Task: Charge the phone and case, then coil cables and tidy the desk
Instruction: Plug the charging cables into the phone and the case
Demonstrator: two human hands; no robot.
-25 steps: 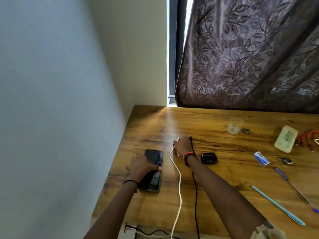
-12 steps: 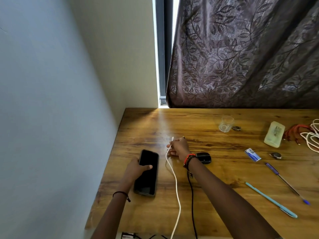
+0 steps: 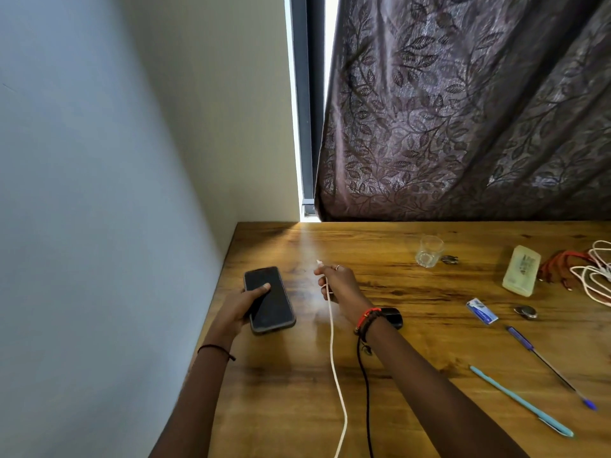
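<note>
Plugging in the phone (image 3: 269, 299)

At the counter's (image 3: 429, 328) left edge, left hand (image 3: 238, 307) fingers are gripping the phone while right hand (image 3: 340, 285) fingers are pinching the white cable (image 3: 334, 358); its plug likely needs aligning with the port next.

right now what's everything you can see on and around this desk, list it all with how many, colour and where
desk: 1, brown wood, in the wall corner
phone: 1, black, near left, in the left hand
white cable: 1, runs from the near edge up into the right hand, plug free
black cable: 1, beside the white one, passing under the right wrist
earbud case: 1, black, behind the right wrist
glass: 1, clear, far middle
clear case: 1, pale yellowish, far right
loose cables: a bunch, red and white, right edge
pens: 2, teal and purple, near right
small packet: 1, blue and white
curtain: 1, dark leaf pattern, behind the desk
left hand: holding the phone
right hand: pinching the white cable
</note>
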